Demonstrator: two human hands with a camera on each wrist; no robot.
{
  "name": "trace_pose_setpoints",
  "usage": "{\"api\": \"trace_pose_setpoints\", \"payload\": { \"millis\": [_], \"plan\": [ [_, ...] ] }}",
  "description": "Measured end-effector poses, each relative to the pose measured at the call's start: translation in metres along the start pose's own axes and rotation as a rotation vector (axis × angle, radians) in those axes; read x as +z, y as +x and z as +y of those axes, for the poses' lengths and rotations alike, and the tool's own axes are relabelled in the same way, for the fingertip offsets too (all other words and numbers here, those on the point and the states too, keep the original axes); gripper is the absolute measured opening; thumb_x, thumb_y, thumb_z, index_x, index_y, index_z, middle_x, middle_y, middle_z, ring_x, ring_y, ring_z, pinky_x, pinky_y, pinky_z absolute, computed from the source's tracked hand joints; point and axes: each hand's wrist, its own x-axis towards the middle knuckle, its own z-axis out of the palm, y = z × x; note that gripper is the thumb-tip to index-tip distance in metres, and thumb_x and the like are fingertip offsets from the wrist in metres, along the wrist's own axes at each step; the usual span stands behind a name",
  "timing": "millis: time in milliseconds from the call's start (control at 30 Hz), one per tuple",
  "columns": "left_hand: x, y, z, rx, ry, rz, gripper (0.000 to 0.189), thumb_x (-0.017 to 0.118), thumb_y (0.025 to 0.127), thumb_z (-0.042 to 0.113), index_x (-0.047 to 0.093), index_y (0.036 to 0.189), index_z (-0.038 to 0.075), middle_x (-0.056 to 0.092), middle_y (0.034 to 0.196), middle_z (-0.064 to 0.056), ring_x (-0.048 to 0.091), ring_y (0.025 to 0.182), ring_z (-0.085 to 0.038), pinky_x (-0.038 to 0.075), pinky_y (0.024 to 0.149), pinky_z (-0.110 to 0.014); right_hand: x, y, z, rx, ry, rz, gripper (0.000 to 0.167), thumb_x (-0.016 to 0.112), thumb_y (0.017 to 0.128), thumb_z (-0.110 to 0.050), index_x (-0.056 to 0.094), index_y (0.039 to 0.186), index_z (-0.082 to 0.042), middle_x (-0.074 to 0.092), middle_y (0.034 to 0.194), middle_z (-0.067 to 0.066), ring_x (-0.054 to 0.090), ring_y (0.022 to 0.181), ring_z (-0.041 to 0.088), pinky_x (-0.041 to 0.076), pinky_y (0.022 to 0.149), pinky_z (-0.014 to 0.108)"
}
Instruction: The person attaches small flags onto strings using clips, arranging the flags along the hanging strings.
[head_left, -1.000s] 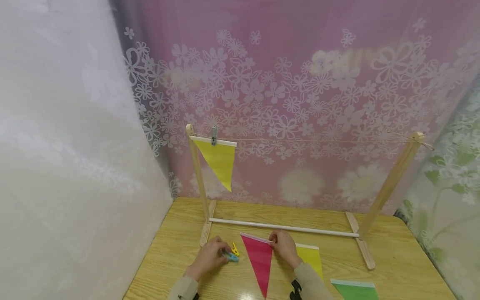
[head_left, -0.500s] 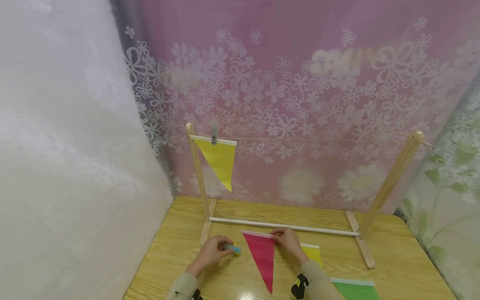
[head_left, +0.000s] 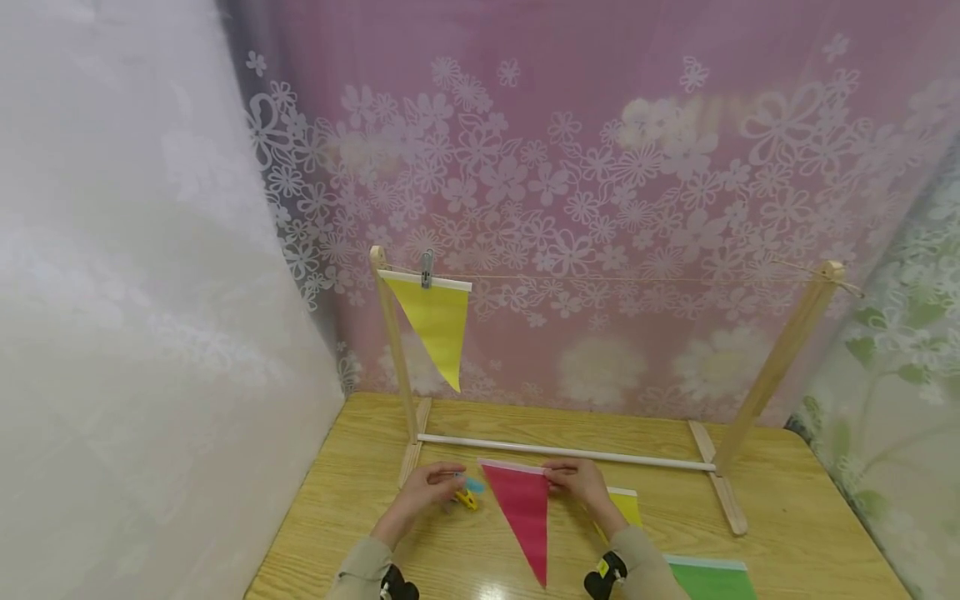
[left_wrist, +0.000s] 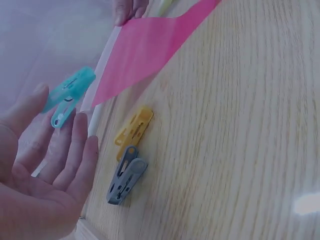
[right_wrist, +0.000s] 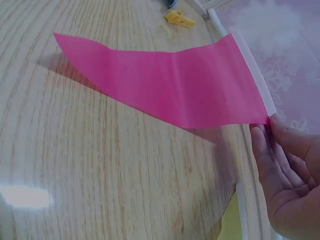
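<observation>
My left hand (left_wrist: 50, 170) pinches a turquoise clothespin (left_wrist: 72, 92) between thumb and fingers, above the table. Below it on the wood lie a yellow clothespin (left_wrist: 136, 131) and a grey clothespin (left_wrist: 126, 176), close together. My right hand (right_wrist: 295, 165) pinches one top corner of a pink triangular pennant (right_wrist: 165, 85), at the end of its white band. The pennant's point trails toward the table's front, and its shadow shows on the wood. In the head view the turquoise clothespin is just left of the pennant's other top corner.
A wooden stand with a left post (head_left: 395, 358), right post (head_left: 780, 367) and white bottom rod (head_left: 562, 452) carries a string (head_left: 600, 279). A grey clothespin (head_left: 427, 271) holds a yellow pennant (head_left: 435, 321) there. Another yellow pennant (head_left: 626, 507) and a green pennant (head_left: 712, 577) lie at the right.
My left hand has lifted the turquoise clothespin off the table and moved it slightly away from me. The right hand has shifted a little right and forward with the pink pennant.
</observation>
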Motion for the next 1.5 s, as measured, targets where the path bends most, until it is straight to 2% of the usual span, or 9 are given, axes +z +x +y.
{"api": "trace_pose_setpoints", "payload": {
  "millis": [233, 333, 467, 633, 767, 1000, 1233, 1367, 1500],
  "plan": [
    [-0.003, 0.002, 0.007, -0.115, -0.046, -0.018, 0.059, 0.068, 0.099, 0.036, 0.057, 0.138, -0.006, 0.073, 0.116, -0.012, 0.069, 0.11, -0.028, 0.057, 0.092, -0.04, -0.008, -0.004, -0.005, 0.025, 0.022, 0.004, 0.031, 0.072, 0.095, -0.009, 0.068, 0.115, 0.015, 0.074, 0.098, 0.025, 0.074, 0.088, 0.033, 0.06, 0.081, 0.048],
    [-0.002, 0.002, 0.014, -0.161, -0.049, -0.021, 0.058, 0.069, 0.098, 0.039, 0.06, 0.136, -0.004, 0.074, 0.111, -0.016, 0.071, 0.106, -0.029, 0.058, 0.089, -0.04, -0.011, -0.003, -0.007, 0.031, 0.019, -0.007, 0.032, 0.071, 0.096, -0.013, 0.069, 0.115, 0.012, 0.075, 0.097, 0.021, 0.075, 0.088, 0.029, 0.059, 0.082, 0.048],
    [-0.001, 0.002, 0.026, -0.179, -0.009, -0.01, 0.053, 0.067, 0.099, 0.037, 0.063, 0.131, -0.004, 0.073, 0.113, -0.022, 0.071, 0.104, -0.029, 0.057, 0.091, -0.044, -0.014, -0.004, -0.012, 0.002, 0.01, -0.032, 0.032, 0.069, 0.098, -0.014, 0.068, 0.117, 0.012, 0.075, 0.101, 0.019, 0.075, 0.088, 0.027, 0.059, 0.083, 0.047],
    [-0.002, 0.003, 0.043, -0.184, 0.059, 0.001, 0.052, 0.067, 0.098, 0.04, 0.067, 0.125, -0.004, 0.072, 0.115, -0.022, 0.072, 0.104, -0.028, 0.056, 0.093, -0.048, -0.017, -0.008, -0.024, -0.019, 0.031, -0.034, 0.037, 0.068, 0.099, -0.016, 0.065, 0.121, 0.013, 0.073, 0.107, 0.024, 0.074, 0.091, 0.031, 0.059, 0.084, 0.047],
    [-0.004, 0.003, 0.059, -0.18, 0.089, -0.011, 0.052, 0.067, 0.098, 0.043, 0.068, 0.124, -0.001, 0.073, 0.115, -0.017, 0.072, 0.106, -0.029, 0.056, 0.093, -0.048, -0.018, -0.01, -0.035, -0.018, 0.049, -0.028, 0.041, 0.069, 0.099, -0.019, 0.063, 0.124, 0.013, 0.074, 0.106, 0.021, 0.074, 0.09, 0.026, 0.059, 0.085, 0.047],
    [-0.007, 0.008, 0.09, -0.153, 0.117, -0.035, 0.049, 0.064, 0.1, 0.041, 0.067, 0.127, 0.0, 0.075, 0.112, -0.009, 0.072, 0.105, -0.023, 0.058, 0.089, -0.039, -0.023, -0.011, -0.054, -0.025, 0.088, -0.004, 0.042, 0.068, 0.099, -0.017, 0.061, 0.127, 0.013, 0.074, 0.109, 0.02, 0.074, 0.09, 0.021, 0.059, 0.087, 0.045],
    [-0.007, 0.012, 0.123, -0.126, 0.156, -0.04, 0.048, 0.064, 0.1, 0.04, 0.067, 0.126, -0.001, 0.075, 0.109, -0.01, 0.071, 0.107, -0.026, 0.058, 0.09, -0.038, -0.029, -0.013, -0.072, -0.048, 0.099, 0.001, 0.047, 0.068, 0.1, -0.019, 0.057, 0.133, 0.012, 0.072, 0.114, 0.017, 0.073, 0.092, 0.019, 0.058, 0.089, 0.044],
    [-0.006, 0.015, 0.142, -0.104, 0.183, -0.041, 0.049, 0.063, 0.1, 0.041, 0.067, 0.126, 0.0, 0.074, 0.109, -0.009, 0.07, 0.109, -0.029, 0.057, 0.091, -0.04, -0.032, -0.013, -0.082, -0.055, 0.115, 0.003, 0.047, 0.067, 0.1, -0.021, 0.056, 0.134, 0.01, 0.072, 0.111, 0.011, 0.072, 0.089, 0.014, 0.059, 0.086, 0.038],
    [-0.004, 0.016, 0.16, -0.054, 0.214, -0.061, 0.046, 0.062, 0.101, 0.042, 0.069, 0.122, 0.001, 0.073, 0.113, -0.013, 0.07, 0.107, -0.028, 0.057, 0.093, -0.042, -0.035, -0.014, -0.093, -0.079, 0.139, 0.004, 0.048, 0.067, 0.1, -0.022, 0.056, 0.134, 0.01, 0.072, 0.108, 0.006, 0.071, 0.086, 0.012, 0.06, 0.085, 0.035]
  ]
}}
